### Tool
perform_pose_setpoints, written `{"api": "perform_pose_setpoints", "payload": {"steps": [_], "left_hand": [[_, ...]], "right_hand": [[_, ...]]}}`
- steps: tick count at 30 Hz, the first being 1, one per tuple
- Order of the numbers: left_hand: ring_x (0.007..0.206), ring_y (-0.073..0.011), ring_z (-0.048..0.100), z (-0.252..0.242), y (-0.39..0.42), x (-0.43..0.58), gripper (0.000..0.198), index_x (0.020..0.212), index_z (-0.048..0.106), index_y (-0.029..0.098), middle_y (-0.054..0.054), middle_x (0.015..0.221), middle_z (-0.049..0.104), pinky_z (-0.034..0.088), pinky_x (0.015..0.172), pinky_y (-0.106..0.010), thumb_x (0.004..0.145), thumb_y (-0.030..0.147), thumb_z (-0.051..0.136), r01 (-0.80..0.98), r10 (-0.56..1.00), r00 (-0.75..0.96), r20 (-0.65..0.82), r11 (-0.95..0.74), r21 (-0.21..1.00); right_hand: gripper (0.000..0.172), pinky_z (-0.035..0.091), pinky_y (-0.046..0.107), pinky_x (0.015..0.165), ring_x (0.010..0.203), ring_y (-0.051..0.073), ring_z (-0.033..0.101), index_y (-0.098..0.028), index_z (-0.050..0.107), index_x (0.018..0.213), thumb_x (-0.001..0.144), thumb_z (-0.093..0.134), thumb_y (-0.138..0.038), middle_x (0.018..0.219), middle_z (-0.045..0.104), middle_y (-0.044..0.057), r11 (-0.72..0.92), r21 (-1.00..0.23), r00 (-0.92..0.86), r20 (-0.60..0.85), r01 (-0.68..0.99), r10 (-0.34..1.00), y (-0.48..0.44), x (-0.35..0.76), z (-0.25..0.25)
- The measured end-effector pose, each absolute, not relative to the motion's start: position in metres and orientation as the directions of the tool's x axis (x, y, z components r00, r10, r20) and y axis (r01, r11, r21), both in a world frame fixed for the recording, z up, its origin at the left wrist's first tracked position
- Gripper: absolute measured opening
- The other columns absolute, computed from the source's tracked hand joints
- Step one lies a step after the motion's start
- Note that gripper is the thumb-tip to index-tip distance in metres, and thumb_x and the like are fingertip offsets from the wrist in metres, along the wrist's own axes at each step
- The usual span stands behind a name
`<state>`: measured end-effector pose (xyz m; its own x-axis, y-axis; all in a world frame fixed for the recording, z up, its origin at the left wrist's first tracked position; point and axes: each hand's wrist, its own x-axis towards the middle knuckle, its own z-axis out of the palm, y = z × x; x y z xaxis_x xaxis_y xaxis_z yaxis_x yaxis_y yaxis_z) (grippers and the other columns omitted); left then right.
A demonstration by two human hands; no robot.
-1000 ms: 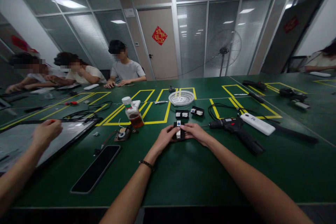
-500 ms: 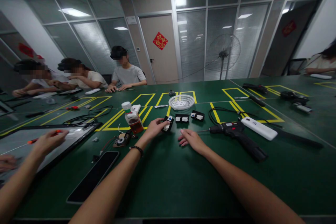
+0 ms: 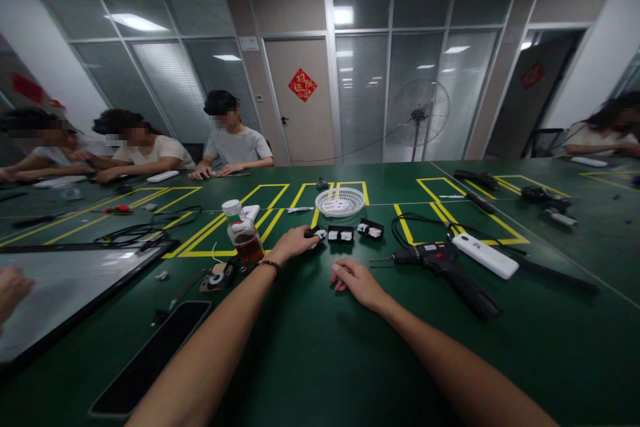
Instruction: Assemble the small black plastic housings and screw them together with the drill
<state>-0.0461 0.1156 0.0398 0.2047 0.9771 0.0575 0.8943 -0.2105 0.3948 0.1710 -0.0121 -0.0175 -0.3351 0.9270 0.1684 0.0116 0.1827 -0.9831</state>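
My left hand (image 3: 294, 244) has its fingers closed on a small black block with white patches (image 3: 317, 235), which lies low at the table and is partly covered by the fingertips. Just right of it sits a second black-and-white block (image 3: 341, 235), and a third one (image 3: 371, 229) stands tilted beyond that. My right hand (image 3: 356, 280) rests over the green table nearer to me, fingers loosely bent and apart, holding nothing. A black power drill (image 3: 445, 263) lies to its right, its thin bit pointing towards the hand.
Behind the blocks stands a white basket (image 3: 340, 203). A bottle of brown liquid (image 3: 244, 233) and a phone (image 3: 155, 357) are on the left, near a co-worker's hand (image 3: 13, 290) and a framed panel (image 3: 90, 287). A white device (image 3: 485, 255) lies beyond the drill.
My left hand has set the block down more level, in line with the other two. The co-worker's hand with the orange-handled tool has moved away left. The head view has shifted slightly.
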Motion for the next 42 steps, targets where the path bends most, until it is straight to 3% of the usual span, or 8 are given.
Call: {"api": "perform_pose_setpoints", "payload": {"steps": [7,12,16,18,22,26,32,42], "left_hand": [[0.108,-0.0338,0.060,0.034,0.108,-0.047,0.074,0.127,0.056,0.016,-0.018,0.122,0.062,0.044,0.086,-0.036,0.073,0.067,0.052,0.884,0.989,0.137,0.056,-0.147,0.444],[0.124,-0.0347,0.048,0.025,0.096,-0.056,0.092,0.139,0.040,0.011,-0.021,0.141,0.045,0.037,0.100,-0.038,0.069,0.068,0.057,0.842,0.991,0.097,0.092,-0.131,0.523],[0.133,-0.0330,0.038,0.018,0.061,-0.064,0.094,0.144,0.031,0.013,-0.019,0.149,0.033,0.033,0.106,-0.040,0.071,0.065,0.060,0.793,0.978,0.042,0.203,-0.156,0.589],[0.131,-0.0317,0.041,0.016,0.039,-0.068,0.087,0.143,0.033,0.017,-0.016,0.147,0.039,0.035,0.104,-0.041,0.073,0.060,0.062,0.748,0.953,-0.020,0.302,-0.186,0.637],[0.117,-0.0266,0.055,0.019,0.009,-0.073,0.067,0.136,0.043,0.023,-0.010,0.129,0.057,0.043,0.098,-0.040,0.079,0.055,0.058,0.667,0.898,-0.152,0.414,-0.216,0.713],[0.102,-0.0223,0.062,0.018,0.007,-0.068,0.055,0.130,0.048,0.022,-0.007,0.113,0.064,0.047,0.092,-0.038,0.083,0.051,0.053,0.577,0.891,-0.174,0.420,-0.253,0.776],[0.093,-0.0216,0.062,0.005,0.012,-0.065,0.054,0.123,0.053,0.020,-0.007,0.102,0.064,0.050,0.084,-0.036,0.079,0.050,0.058,0.530,0.915,-0.140,0.379,-0.254,0.809],[0.081,-0.0197,0.060,-0.004,0.015,-0.072,0.047,0.116,0.057,0.018,-0.005,0.091,0.061,0.049,0.077,-0.033,0.079,0.047,0.056,0.586,0.889,-0.195,0.414,-0.232,0.776]], "right_hand": [[0.040,0.052,0.028,0.064,0.067,0.014,0.064,-0.018,0.059,0.108,0.090,0.049,-0.052,0.086,0.067,0.005,0.185,-0.983,-0.337,0.178,-0.012,0.924,-0.011,0.173,-0.018],[0.039,0.051,0.027,0.062,0.066,0.014,0.065,-0.017,0.058,0.112,0.090,0.050,-0.048,0.087,0.068,0.006,0.167,-0.985,-0.351,0.167,-0.030,0.921,-0.010,0.172,-0.020],[0.038,0.049,0.027,0.060,0.067,0.015,0.064,-0.018,0.061,0.113,0.085,0.059,-0.043,0.092,0.068,0.006,0.268,-0.956,-0.341,0.214,0.119,0.915,0.004,0.191,-0.001],[0.033,0.049,0.029,0.066,0.073,0.017,0.062,-0.018,0.065,0.106,0.087,0.055,-0.042,0.090,0.067,0.006,0.363,-0.889,-0.163,0.328,0.281,0.930,0.016,0.214,0.016],[0.040,0.045,0.036,0.085,0.093,0.022,0.058,-0.016,0.059,0.116,0.086,0.052,-0.041,0.103,0.064,0.010,0.278,-0.795,0.095,0.385,0.540,0.918,0.043,0.267,0.039],[0.051,0.036,0.038,0.100,0.111,0.026,0.052,-0.014,0.061,0.116,0.071,0.070,-0.037,0.118,0.059,0.014,0.206,-0.757,0.063,0.310,0.620,0.949,0.065,0.292,0.035],[0.068,0.038,0.039,0.099,0.115,0.031,0.054,-0.014,0.060,0.122,0.063,0.078,-0.042,0.126,0.058,0.016,0.170,-0.714,-0.042,0.193,0.679,0.980,0.096,0.279,0.029],[0.057,0.045,0.040,0.089,0.101,0.029,0.062,-0.015,0.065,0.115,0.065,0.078,-0.038,0.112,0.067,0.014,0.156,-0.746,-0.051,0.162,0.647,0.986,0.095,0.269,0.030]]}}
